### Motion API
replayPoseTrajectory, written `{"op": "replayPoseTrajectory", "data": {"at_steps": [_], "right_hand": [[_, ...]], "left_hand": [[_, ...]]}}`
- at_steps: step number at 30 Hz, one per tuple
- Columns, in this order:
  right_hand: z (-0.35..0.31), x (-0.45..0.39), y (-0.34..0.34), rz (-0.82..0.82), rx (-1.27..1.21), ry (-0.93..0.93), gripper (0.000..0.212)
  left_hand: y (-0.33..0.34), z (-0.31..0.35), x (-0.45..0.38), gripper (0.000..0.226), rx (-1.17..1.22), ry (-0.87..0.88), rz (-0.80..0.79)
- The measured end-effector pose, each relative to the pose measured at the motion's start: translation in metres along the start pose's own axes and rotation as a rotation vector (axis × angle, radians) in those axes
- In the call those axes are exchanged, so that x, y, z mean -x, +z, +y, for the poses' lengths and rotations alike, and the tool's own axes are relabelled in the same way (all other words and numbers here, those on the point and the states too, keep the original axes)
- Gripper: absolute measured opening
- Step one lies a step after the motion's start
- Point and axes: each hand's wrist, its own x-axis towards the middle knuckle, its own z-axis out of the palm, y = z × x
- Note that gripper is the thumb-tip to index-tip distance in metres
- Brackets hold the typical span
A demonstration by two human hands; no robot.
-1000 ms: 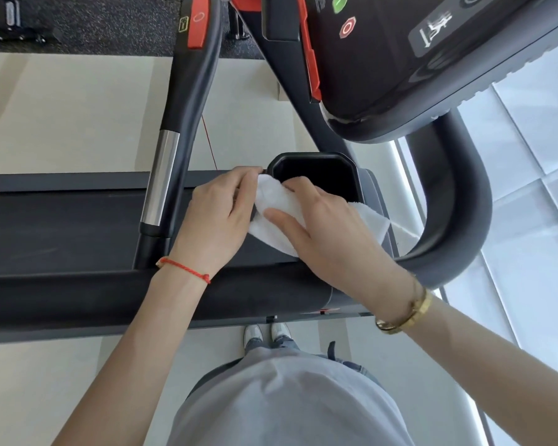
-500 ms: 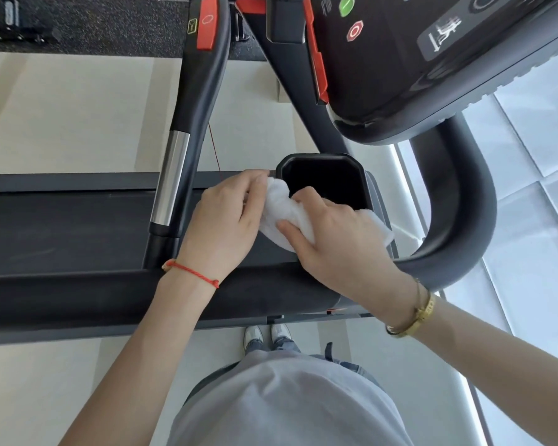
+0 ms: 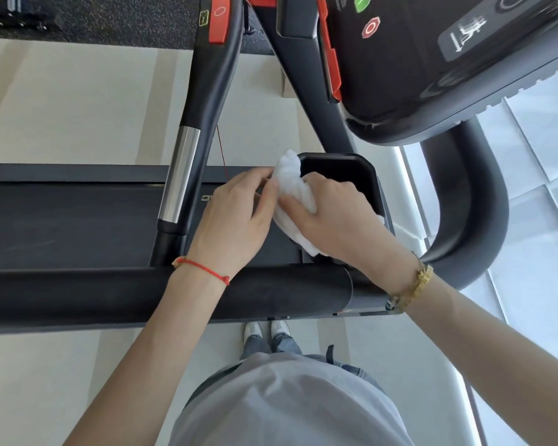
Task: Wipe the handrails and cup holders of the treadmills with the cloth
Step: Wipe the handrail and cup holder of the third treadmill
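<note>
**Cloth bunched at the cup holder's near-left rim, both hands on it**

The right hand point(image 3: 332, 217) lies over the white cloth point(image 3: 292, 194), fingers curled round it and pressing it against the left rim of the cup holder point(image 3: 364, 178). The left hand point(image 3: 236, 220) meets it from the other side, thumb and fingertips pinching the cloth's left edge. The cloth is gathered into a crumpled strip. Its long axis runs from a peak above the holder's far-left corner down toward the person, ending under the right wrist; a small corner shows past the right hand at the holder's right side. The cup holder is a black, open, rectangular well. To its left stands a handrail point(image 3: 181, 175) with a silver sleeve, running away from the person. A curved black handrail point(image 3: 474, 204) wraps round on the right. The console point(image 3: 432, 66), with red and green buttons, hangs above. A padded black bar point(image 3: 110, 294) crosses beneath both wrists.
</note>
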Motion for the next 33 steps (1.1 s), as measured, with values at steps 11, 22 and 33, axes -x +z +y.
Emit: {"op": "replayPoseTrajectory", "data": {"at_steps": [11, 22, 33], "right_hand": [[0.016, 0.014, -0.013, -0.022, 0.027, -0.177, 0.039], [0.056, 0.054, -0.019, 0.301, 0.285, -0.391, 0.031], [0.064, 0.021, -0.027, 0.200, 0.021, -0.121, 0.055]], "left_hand": [[0.002, 0.002, 0.001, 0.032, 0.000, -0.006, 0.020], [0.007, 0.014, 0.001, 0.035, -0.027, 0.038, 0.022], [0.013, 0.011, -0.006, 0.042, -0.092, 0.015, 0.011]]}}
